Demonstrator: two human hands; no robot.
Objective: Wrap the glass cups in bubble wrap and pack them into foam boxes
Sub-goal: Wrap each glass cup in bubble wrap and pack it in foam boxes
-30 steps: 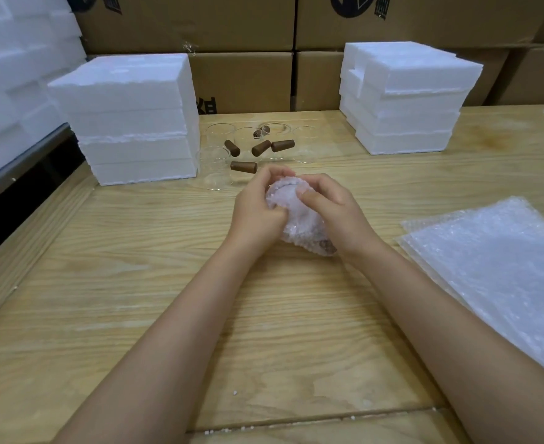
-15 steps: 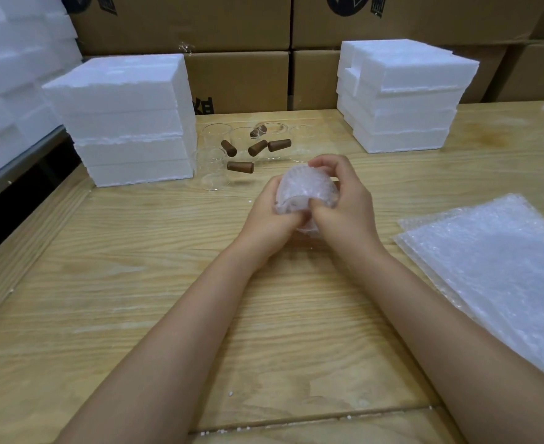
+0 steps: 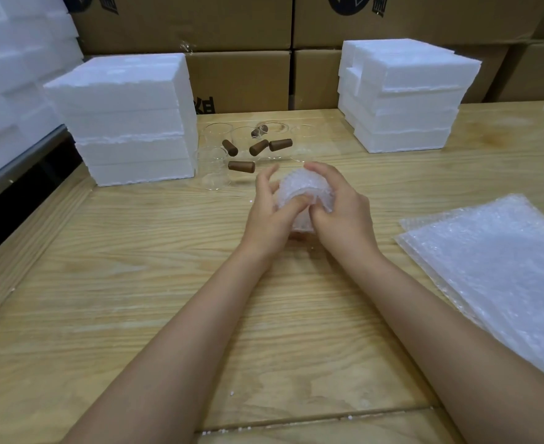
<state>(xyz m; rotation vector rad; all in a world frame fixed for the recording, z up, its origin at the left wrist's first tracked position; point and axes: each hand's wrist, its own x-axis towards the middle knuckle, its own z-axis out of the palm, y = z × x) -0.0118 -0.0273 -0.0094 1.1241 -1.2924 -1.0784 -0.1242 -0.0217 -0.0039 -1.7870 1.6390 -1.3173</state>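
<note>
On a wooden table (image 3: 136, 283) bearing two stacks of foam boxes (image 3: 129, 123), with bubble wrap sheets (image 3: 494, 267) at right, a person's left hand (image 3: 270, 216) and right hand (image 3: 341, 213) curl their fingers around a wrapped cup (image 3: 302, 190) at the table's centre; bare glass cups (image 3: 214, 169) and brown stoppers (image 3: 241, 166) lie just beyond.

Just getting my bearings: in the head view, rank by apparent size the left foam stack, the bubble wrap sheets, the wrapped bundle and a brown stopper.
1. left foam stack and bubble wrap sheets: look alike; sheets are nearer and cut off, so unranked.
2. wrapped bundle.
3. brown stopper.
</note>
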